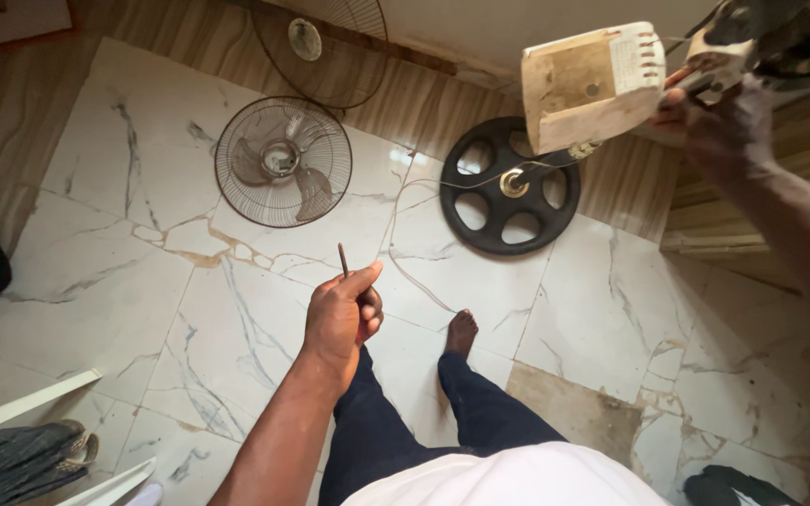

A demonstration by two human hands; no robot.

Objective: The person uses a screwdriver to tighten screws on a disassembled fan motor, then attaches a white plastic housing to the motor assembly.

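A thin dark screwdriver (343, 260) is clamped in the left hand (341, 319), its shaft protruding above the thumb, while a cream fan housing (591, 86) is gripped aloft by the right hand (716, 117), over the marble floor (124, 281).

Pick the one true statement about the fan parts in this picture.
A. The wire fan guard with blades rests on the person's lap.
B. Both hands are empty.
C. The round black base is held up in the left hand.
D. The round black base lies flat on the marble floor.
D: the round black base lies flat on the marble floor, while the left hand pinches a thin dark tool and the right hand holds up the fan's cream housing.
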